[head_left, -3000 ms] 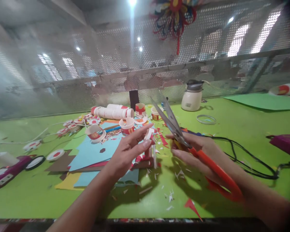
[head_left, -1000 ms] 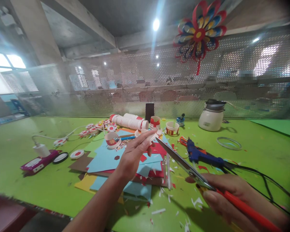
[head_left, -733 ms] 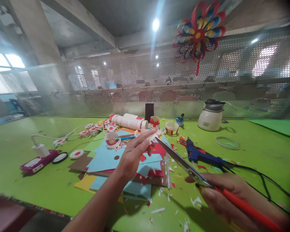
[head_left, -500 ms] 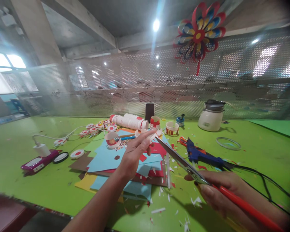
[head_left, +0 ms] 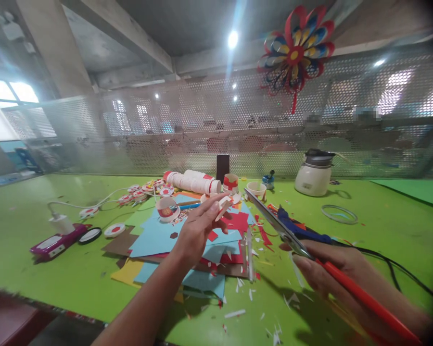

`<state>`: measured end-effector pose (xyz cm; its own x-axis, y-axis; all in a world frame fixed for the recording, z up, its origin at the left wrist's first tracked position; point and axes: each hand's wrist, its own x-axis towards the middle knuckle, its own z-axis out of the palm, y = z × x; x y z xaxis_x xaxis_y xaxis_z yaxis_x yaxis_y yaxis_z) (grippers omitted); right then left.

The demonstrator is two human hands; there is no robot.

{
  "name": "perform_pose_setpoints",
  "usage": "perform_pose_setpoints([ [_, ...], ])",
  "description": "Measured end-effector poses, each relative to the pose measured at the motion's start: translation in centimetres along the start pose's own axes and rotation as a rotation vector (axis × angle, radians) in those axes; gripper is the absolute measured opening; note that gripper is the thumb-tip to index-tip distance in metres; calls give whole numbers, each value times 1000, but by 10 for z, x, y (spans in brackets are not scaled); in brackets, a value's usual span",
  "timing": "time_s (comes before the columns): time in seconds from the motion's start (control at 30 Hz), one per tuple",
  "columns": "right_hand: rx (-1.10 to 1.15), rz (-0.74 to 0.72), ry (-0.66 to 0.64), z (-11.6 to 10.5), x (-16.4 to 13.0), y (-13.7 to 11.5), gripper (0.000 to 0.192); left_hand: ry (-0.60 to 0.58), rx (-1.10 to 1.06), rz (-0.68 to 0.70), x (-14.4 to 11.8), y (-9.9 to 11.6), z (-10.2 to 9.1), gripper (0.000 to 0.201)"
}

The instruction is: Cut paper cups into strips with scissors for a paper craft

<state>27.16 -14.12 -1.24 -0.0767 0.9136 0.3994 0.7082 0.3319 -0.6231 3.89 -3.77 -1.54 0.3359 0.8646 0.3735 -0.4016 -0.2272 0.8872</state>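
My left hand (head_left: 198, 229) is raised over a stack of coloured paper sheets (head_left: 159, 240) and pinches a small white-and-red paper piece (head_left: 224, 203) between its fingertips. My right hand (head_left: 332, 274) grips large scissors (head_left: 274, 223) with orange-red handles. The steel blades are together and point up and left, their tip a short way right of the paper piece. Small white and red paper snippets (head_left: 252, 293) lie on the green table below both hands.
Cut paper cups (head_left: 168, 209) and a lying stack of cups (head_left: 193, 181) sit behind the paper. A blue glue gun (head_left: 303, 231) with black cable lies right of it. A white kettle (head_left: 313, 179), a ring (head_left: 339, 214), a purple device (head_left: 54, 244) and a mesh wall surround the table.
The scissors have drawn back to the right, away from the paper piece, and a snippet has fallen. My left hand still holds the piece in nearly the same place.
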Motion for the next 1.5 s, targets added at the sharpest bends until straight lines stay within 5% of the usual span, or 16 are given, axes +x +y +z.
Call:
perform_pose_setpoints([
  [0.1,-82,-1,-98,-1,5,8,37,-14,-49,-18,-1,3,3,35],
  [0.37,-118,0,-14,22,7,47,41,-81,-195,-39,-2,4,6,36],
  [0.73,-60,66,-15,24,7,23,42,-134,-393,-178,0,6,4,40],
  [1.1,93,73,163,32,10,39,41,-38,-365,-282,4,-2,10,30],
  [1.3,265,25,173,40,13,49,45,-46,-346,-181,3,-11,7,22],
  [1.5,345,16,156,32,10,28,48,-178,-370,-75,0,-11,6,43],
])
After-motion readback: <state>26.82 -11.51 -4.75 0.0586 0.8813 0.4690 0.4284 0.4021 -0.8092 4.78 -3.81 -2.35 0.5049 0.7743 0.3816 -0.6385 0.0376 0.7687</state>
